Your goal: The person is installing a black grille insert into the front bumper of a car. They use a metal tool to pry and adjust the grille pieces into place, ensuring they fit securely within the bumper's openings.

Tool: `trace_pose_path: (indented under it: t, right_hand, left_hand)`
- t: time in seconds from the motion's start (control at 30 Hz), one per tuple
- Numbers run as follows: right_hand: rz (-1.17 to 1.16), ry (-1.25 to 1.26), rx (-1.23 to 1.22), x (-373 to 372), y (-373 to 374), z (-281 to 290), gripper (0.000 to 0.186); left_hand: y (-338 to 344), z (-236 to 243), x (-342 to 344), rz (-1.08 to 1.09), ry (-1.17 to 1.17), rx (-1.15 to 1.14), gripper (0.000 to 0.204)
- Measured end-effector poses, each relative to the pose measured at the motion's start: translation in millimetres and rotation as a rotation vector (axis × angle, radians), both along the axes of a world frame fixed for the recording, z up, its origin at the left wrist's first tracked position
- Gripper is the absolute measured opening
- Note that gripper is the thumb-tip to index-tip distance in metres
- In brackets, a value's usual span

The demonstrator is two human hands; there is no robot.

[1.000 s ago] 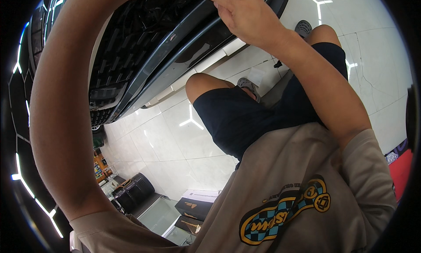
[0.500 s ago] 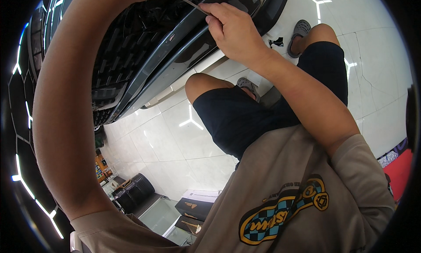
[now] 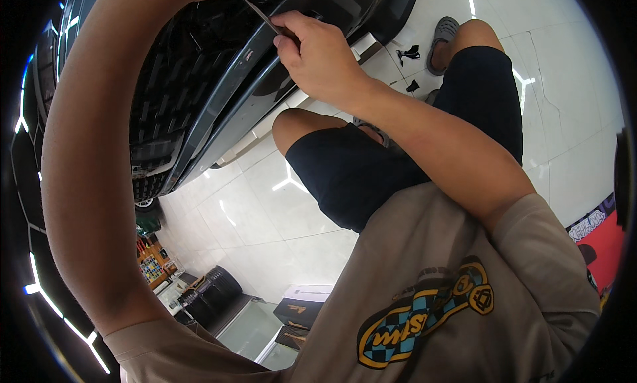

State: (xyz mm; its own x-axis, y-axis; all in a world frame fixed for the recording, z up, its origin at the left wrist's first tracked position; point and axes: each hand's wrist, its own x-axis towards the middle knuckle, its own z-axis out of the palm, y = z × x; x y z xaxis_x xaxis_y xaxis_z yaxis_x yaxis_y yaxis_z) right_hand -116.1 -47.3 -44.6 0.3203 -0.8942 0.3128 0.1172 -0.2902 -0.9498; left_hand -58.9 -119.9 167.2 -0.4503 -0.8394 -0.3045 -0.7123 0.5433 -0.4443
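As right fingers point(image 3: 296, 22) pinch a thin strip point(image 3: 257, 11), long axis pointing up-left, left fingers' hold unclear

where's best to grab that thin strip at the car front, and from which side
Probably the lower end, bringing the grip in from the picture's lower right, thumb and finger on opposite faces. The thin strip is narrow and slants up-left across the car front; the right hand already pinches that end.

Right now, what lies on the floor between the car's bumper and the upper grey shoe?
A small black piece on pale floor tiles; the head view shows it.
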Motion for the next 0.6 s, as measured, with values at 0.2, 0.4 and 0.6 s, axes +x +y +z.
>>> trace_pose_path:
  t: [0.2,0.4,0.6]
  right_hand:
    - [0.064,-0.014,0.072,-4,11,7,0.024]
    - [0.021,-0.061,0.102,13,14,-4,0.026]
    - [0.058,-0.079,0.217,22,20,0,0.026]
  left_hand:
    - [7,3,-6,0.04,-0.031,-0.003,0.014]
    - [9,0,-6,0.008,0.004,-0.027,0.013]
    - [1,-9,2,-0.055,0.03,-0.034,0.014]
